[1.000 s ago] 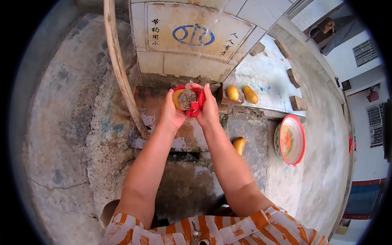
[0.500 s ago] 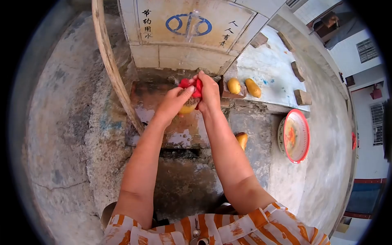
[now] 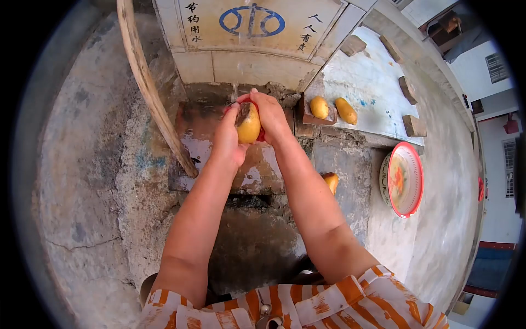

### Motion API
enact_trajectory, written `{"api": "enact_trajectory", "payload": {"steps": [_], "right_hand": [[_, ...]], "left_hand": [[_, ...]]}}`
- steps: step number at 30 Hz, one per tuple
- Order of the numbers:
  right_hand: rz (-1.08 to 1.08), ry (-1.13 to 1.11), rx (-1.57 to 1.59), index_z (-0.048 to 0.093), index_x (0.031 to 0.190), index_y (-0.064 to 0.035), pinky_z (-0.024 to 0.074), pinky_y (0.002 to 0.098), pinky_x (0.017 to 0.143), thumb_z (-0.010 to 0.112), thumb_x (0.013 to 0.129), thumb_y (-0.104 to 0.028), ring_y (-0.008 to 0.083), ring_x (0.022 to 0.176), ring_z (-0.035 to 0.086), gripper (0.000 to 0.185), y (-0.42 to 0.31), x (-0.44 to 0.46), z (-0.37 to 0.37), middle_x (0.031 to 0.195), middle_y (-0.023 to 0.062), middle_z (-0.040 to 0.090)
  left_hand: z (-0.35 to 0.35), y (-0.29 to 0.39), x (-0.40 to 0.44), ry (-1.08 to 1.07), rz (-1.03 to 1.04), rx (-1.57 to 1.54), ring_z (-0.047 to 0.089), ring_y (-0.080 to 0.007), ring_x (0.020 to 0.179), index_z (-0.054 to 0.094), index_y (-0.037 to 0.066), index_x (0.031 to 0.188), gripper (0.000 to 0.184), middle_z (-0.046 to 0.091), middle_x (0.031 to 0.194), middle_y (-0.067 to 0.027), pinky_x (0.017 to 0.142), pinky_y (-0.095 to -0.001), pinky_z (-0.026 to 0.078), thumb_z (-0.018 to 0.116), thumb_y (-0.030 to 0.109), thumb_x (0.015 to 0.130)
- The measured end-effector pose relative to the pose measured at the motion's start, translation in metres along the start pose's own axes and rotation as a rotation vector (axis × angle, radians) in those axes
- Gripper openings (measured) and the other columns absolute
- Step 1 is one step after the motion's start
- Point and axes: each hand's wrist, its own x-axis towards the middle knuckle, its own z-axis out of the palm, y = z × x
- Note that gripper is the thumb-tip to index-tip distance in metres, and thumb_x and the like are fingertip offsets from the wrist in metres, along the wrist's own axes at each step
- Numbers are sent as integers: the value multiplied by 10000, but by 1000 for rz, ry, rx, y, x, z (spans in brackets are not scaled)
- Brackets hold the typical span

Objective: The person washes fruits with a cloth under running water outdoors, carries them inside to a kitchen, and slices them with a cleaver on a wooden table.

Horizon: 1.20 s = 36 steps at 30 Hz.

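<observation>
A yellow potato [image 3: 249,127] with a dark, dirty patch on its upper side is held between both hands, over the wet slab. My left hand [image 3: 227,130] is closed around its left side, thumb along the edge. My right hand [image 3: 270,116] curls round the other side, with a red cloth [image 3: 261,135] between palm and potato; much of the cloth is hidden. Thin water [image 3: 235,92] appears to fall just behind the fingers. Another potato [image 3: 330,182] lies on the ground beside my right forearm, partly covered by it.
Two potatoes [image 3: 319,107] rest at right, one on a brick and one on the pale board [image 3: 372,82] edged with stones. A red-rimmed basin [image 3: 421,181] stands lower right. A wooden pole [image 3: 145,82] leans at left. The tiled wall [image 3: 192,66] rises ahead.
The potato has been turned and raised, so more of its yellow side shows. The red cloth has gone from the top to mostly beneath the right hand. The view has shifted slightly.
</observation>
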Motion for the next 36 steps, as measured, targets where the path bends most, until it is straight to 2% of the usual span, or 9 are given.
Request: {"api": "enact_trajectory", "payload": {"steps": [4,5,7,13,17,22,27,30,36], "right_hand": [[-787,341,-633,424,1172,68,366,431,926,449,873,-117,418,1065,459,353,37,-31,36,1130,274,477],[-802,274,-767,298,1268,73,285,438,997,468,840,-55,432,1160,352,478,41,-40,38,1269,288,339],[-887,316,-779,408,1172,79,358,451,931,471,860,-112,415,1073,443,371,37,-35,36,1180,273,441],[216,-157,98,601,868,17,456,293,645,361,941,-339,170,658,563,436,-7,5,-1,760,83,614],[-239,111,-438,581,945,41,459,403,753,382,923,-302,368,792,576,398,28,-10,4,881,215,602],[-820,368,-942,424,1203,47,391,413,909,468,880,-184,378,1059,481,400,55,-60,39,1138,257,484],[-815,232,-756,514,1079,58,444,389,823,451,890,-173,331,948,554,305,22,-21,22,1001,215,559],[171,-298,61,596,952,34,464,283,703,382,930,-245,171,761,582,353,1,14,3,801,104,622],[-508,135,-636,532,1079,51,423,376,852,451,878,-193,327,967,539,326,38,-29,33,1012,214,569]], "left_hand": [[-11,8,16,89,70,-17,578,-175,852,532,66,1008,285,585,969,-56,753,-323,467,410,307,919],[-15,6,18,92,75,-16,578,-175,852,532,66,1008,285,585,969,-56,753,-323,467,410,307,919],[-18,4,15,102,109,-5,565,-166,841,565,67,940,256,595,930,-60,768,-288,456,445,291,902],[-10,3,-3,15,-52,242,568,-201,805,482,112,1056,268,579,931,-59,600,-355,466,415,319,900],[-21,0,9,-120,-223,-64,571,-204,790,517,98,991,241,587,898,-62,632,-365,477,391,284,903],[-28,-6,3,156,45,-9,577,-189,838,530,36,999,330,583,935,-76,770,-307,465,374,317,922],[-21,-1,-7,80,41,323,558,-150,710,524,89,978,283,578,856,-53,536,-337,441,399,336,921],[-15,1,-13,19,-41,244,549,-169,666,527,120,983,253,577,859,-43,456,-339,398,395,326,919],[-48,-5,18,79,-62,-146,571,-200,837,525,67,1036,320,579,959,-77,722,-330,461,357,309,912]]}}
